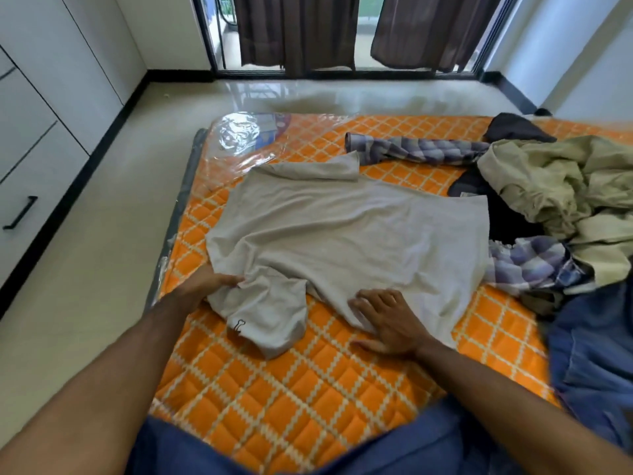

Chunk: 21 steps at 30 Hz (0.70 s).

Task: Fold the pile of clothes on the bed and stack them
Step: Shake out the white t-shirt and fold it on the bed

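White cabinet doors and drawers (30,108) with a black handle (20,212) run down the left edge; brown curtains (294,29) hang over a glass sliding door (364,32) at the top, above a glossy pale floor (102,234)

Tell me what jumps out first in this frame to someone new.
The grey T-shirt spread flat mid-frame on the orange checked mattress grabs the eye first. The left hand pinches the fabric beside the near sleeve, while the right hand lies flat on the shirt's near edge. At right sits the unfolded heap: a khaki garment and a blue plaid shirt.
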Each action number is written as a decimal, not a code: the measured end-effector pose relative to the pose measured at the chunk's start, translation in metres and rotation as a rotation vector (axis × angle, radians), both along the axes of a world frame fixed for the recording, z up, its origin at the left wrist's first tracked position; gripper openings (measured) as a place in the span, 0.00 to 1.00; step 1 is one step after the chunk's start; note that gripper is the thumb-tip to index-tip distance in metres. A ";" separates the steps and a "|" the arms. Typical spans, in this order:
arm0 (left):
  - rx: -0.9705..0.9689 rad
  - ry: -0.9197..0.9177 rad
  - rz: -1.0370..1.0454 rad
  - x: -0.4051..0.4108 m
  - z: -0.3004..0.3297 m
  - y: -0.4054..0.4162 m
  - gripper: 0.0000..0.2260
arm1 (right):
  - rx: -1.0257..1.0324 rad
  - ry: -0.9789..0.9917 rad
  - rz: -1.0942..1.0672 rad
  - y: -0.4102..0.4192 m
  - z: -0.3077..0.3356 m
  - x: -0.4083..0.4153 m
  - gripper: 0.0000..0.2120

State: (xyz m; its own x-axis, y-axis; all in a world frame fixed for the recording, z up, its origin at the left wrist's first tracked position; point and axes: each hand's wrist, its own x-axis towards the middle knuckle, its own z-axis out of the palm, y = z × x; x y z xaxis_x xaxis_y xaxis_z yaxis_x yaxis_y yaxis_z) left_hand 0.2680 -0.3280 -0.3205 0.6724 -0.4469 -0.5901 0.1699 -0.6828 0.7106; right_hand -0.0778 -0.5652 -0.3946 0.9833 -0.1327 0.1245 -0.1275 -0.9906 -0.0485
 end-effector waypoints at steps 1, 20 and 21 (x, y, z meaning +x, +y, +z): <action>-0.005 -0.017 0.073 -0.002 -0.002 0.005 0.31 | -0.037 0.012 0.009 0.002 0.000 -0.003 0.36; 0.621 -1.045 -1.013 -0.112 -0.012 0.019 0.45 | -0.019 0.135 -0.140 -0.024 0.073 -0.071 0.12; 0.630 -1.069 -1.006 -0.112 -0.012 0.020 0.43 | -0.016 0.013 -0.217 -0.027 0.075 -0.072 0.13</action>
State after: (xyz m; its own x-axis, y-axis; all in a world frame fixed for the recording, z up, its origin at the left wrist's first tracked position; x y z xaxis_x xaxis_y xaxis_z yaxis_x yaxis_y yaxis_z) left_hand 0.1562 -0.3084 -0.3324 0.4746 -0.8218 -0.3152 -0.8787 -0.4216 -0.2238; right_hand -0.1503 -0.5923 -0.3199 0.9334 -0.3397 0.1159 -0.3386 -0.9405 -0.0295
